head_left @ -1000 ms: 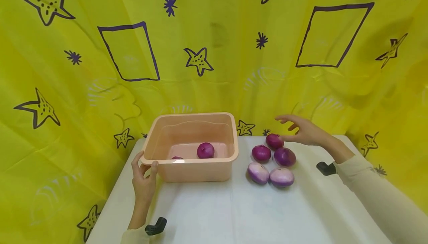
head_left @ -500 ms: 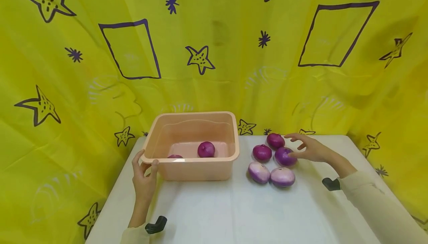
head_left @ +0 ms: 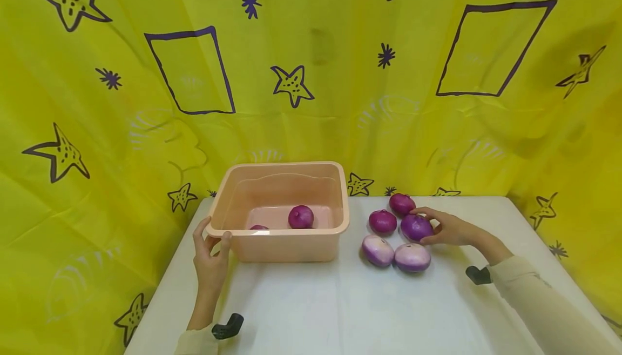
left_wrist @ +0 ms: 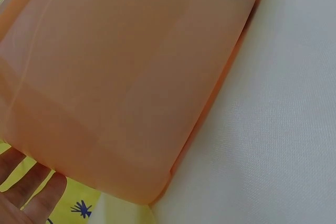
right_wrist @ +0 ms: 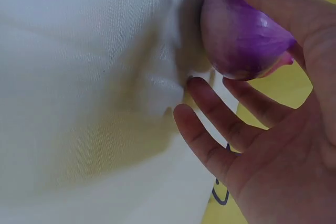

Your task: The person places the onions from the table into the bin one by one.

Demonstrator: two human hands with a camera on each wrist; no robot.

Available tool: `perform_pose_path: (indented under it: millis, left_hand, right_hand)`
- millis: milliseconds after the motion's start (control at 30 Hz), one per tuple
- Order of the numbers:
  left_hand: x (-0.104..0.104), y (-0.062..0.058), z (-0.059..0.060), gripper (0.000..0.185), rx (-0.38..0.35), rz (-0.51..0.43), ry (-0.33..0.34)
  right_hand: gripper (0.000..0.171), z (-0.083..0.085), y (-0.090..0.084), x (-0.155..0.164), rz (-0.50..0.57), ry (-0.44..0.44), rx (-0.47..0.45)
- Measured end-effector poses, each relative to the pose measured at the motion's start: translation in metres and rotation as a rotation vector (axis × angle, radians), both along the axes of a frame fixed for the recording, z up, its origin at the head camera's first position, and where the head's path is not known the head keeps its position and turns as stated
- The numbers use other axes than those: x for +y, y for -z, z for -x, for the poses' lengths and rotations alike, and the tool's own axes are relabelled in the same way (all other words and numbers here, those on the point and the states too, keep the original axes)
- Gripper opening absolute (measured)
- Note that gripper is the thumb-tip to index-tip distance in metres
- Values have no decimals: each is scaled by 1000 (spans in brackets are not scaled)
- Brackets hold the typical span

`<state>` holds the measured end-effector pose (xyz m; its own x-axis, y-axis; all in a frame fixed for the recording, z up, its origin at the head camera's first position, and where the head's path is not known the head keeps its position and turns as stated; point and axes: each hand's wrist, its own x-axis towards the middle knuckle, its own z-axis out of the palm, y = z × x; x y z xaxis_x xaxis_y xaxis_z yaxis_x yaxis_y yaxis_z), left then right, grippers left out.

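Note:
My left hand (head_left: 212, 260) holds the near left corner of a peach plastic tub (head_left: 286, 247), thumb at the front rim and fingers round the side. In the left wrist view the tub's wall (left_wrist: 115, 82) fills much of the frame, and some fingers (left_wrist: 44, 195) show beside it. On the right, my right hand (head_left: 452, 229) has its thumb and index finger around a purple onion (head_left: 416, 228). The right wrist view shows the thumb on this onion (right_wrist: 241, 35), its other fingers spread below. Inside the tub sits a red onion (head_left: 301, 217); another (head_left: 259, 227) is mostly hidden by the front rim.
Close by the held onion are two red onions (head_left: 383, 221) and two pale-and-purple onions (head_left: 412, 258). All rest on a white-covered table (head_left: 311, 306). A yellow curtain (head_left: 330, 139) with drawn stars hangs behind and at both sides.
My right hand has come down from above the back onions to the purple onion, and its thumb and index finger have closed around it. The left hand stays at the tub's corner.

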<state>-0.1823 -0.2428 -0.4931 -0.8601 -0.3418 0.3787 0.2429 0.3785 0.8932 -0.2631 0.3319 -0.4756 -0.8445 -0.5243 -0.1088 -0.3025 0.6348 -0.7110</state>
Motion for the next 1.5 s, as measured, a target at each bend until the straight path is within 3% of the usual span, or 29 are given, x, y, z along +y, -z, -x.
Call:
perform_pose_path:
  millis: [567,867,1133,1367,1500]
  left_hand:
    - [1,-3,-1,63,3,-4,4]
    - [1,-4,-2,63,3,-33,8]
    - [2,-2,-3,63,-2,-41,12]
    - [1,-2,-3,64,-2,-30,10]
    - [1,-3,-4,64,1,-32,11]
  right_hand:
    - [73,2,4,-2,-28,26,-1]
    - [72,0,-2,-3,-60,37,59]
    - [66,-1,-30,4,-99,-3,166]
    - [65,3,-71,10,-91,-10,193]
    - [67,7,-94,11,-78,9,257]
